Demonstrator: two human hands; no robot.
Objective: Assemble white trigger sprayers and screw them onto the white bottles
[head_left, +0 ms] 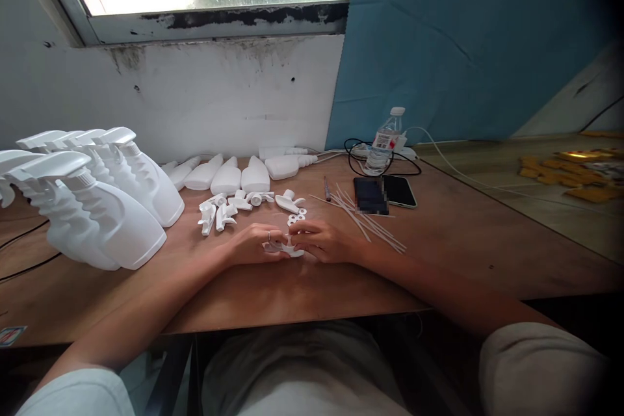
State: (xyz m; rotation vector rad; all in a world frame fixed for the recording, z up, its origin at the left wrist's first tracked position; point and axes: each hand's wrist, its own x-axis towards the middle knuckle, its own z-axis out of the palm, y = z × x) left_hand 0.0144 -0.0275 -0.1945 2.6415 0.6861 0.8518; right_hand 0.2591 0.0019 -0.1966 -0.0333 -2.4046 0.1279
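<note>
Low over the front of the wooden table, my left hand grips a white spray trigger head, its fingers closed round one end. My right hand meets it from the other side, fingertips pinched on the same trigger head. Both sets of fingers hide much of the part. Just beyond my right fingertips lie several small white washers. Another trigger head rests behind them, and several more trigger heads lie in a loose group to the left.
Assembled white spray bottles stand at left. White bottles without heads lie along the wall. Thin white tubes, a pen, two phones and a water bottle are at right. Black cables cross the left edge.
</note>
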